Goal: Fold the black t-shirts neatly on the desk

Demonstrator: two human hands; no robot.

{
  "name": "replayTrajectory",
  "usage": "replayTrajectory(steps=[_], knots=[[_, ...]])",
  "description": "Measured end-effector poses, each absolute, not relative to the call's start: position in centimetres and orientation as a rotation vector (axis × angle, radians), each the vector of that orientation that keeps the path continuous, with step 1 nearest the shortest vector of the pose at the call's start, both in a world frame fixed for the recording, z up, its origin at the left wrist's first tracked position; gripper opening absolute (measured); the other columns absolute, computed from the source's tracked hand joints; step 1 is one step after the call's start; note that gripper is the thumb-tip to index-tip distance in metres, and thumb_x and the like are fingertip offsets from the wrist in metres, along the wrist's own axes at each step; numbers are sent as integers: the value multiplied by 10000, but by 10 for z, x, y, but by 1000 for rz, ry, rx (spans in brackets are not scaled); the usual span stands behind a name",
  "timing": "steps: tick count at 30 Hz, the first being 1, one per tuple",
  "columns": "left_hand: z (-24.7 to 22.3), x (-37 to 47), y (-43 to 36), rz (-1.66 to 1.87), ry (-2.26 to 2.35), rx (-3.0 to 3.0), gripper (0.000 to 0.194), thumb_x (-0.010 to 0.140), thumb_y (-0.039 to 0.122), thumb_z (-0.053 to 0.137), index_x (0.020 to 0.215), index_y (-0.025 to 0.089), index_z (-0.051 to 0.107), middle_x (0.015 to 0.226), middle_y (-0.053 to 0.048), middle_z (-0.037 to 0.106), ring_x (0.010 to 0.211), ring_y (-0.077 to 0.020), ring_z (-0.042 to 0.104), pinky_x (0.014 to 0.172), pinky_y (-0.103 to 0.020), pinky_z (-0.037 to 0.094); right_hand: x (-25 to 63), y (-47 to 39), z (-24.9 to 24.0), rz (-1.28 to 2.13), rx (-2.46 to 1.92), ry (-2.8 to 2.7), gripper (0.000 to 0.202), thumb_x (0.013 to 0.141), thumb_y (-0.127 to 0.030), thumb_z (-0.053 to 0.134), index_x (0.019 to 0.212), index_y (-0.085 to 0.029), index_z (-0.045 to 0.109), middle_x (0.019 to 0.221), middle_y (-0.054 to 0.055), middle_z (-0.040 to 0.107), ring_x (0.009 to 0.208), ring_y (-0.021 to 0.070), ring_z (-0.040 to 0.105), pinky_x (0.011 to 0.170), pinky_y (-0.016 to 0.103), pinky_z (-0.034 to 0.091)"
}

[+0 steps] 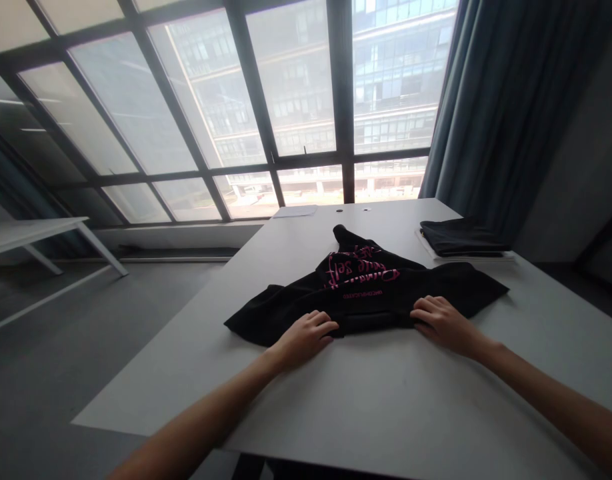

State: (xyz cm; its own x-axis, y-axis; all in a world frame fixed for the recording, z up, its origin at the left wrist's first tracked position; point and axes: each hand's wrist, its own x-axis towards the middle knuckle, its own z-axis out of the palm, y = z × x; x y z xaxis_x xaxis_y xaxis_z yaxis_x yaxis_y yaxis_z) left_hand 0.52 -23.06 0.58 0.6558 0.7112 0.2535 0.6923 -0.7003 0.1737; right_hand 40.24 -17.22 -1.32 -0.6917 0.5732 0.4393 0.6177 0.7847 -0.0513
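A black shirt (pixel 366 307) with pink lettering lies spread on the white table (pixel 366 393), its near edge bunched or rolled. My left hand (pixel 309 337) grips that near edge left of its middle, fingers curled over the cloth. On the right, my right hand (pixel 441 323) pinches the same edge, also with bent fingers. The lettering appears upside down from here. The far part of the shirt narrows toward the window, and its two sides stretch out left and right past my hands.
Folded dark cloth (pixel 461 237) rests at the table's right edge on something white. A flat pale sheet (pixel 296 211) lies at the far left corner. Another white table (pixel 36 228) stands at the left. Windows and a blue curtain (pixel 501 120) are behind.
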Motion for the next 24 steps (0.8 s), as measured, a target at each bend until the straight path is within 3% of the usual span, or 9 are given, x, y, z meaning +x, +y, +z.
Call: replayTrajectory(steps=[4,7,10,14,16,20,24], knots=[[6,5,-207,724,1256,2485,298,1025,277,445,1150,205,706,1046,-83,705,961,-214,648,892,-347,519,398,-157,-14,-63,-990,-2486,194,948,-221,512,904,-223,701,884,76,695,860,236,628,856,395,445],[28,-3,-202,841,1337,2074,291,980,347,539,1115,175,730,1007,-70,739,923,-222,672,861,-346,534,404,-156,4,338,-1083,-2356,260,981,-327,477,916,-211,699,851,58,698,803,223,629,793,362,472],[60,-16,-210,627,1217,1847,354,930,444,626,1153,196,746,1080,-69,748,999,-239,677,879,-338,532,418,-162,36,797,-1143,-2309,378,983,-495,479,958,-202,717,845,37,702,783,216,628,720,321,482],[88,-26,-215,193,946,1677,468,902,542,654,1253,239,712,1126,-99,749,1003,-254,708,863,-354,555,428,-168,63,1157,-1143,-2442,402,931,-558,571,1037,-219,761,965,43,746,902,246,669,803,325,509],[87,-28,-203,230,944,1694,470,921,526,626,1279,227,688,1135,-104,746,994,-251,715,873,-368,563,425,-160,59,1057,-1179,-2399,380,929,-532,576,1058,-230,767,1028,53,754,956,262,677,853,345,516],[64,-25,-149,706,1313,1943,317,932,382,576,1134,192,728,1086,-75,757,1030,-245,700,948,-373,543,413,-118,30,534,-1249,-2234,303,935,-377,532,1073,-225,755,1111,93,736,1036,282,667,962,418,503],[33,-19,-106,881,1667,2190,319,935,283,523,1157,177,725,1199,-101,720,1143,-268,663,1050,-402,489,410,-77,-6,136,-1293,-2159,387,951,-325,476,1253,-191,677,1272,149,667,1223,311,587,1086,487,435]])
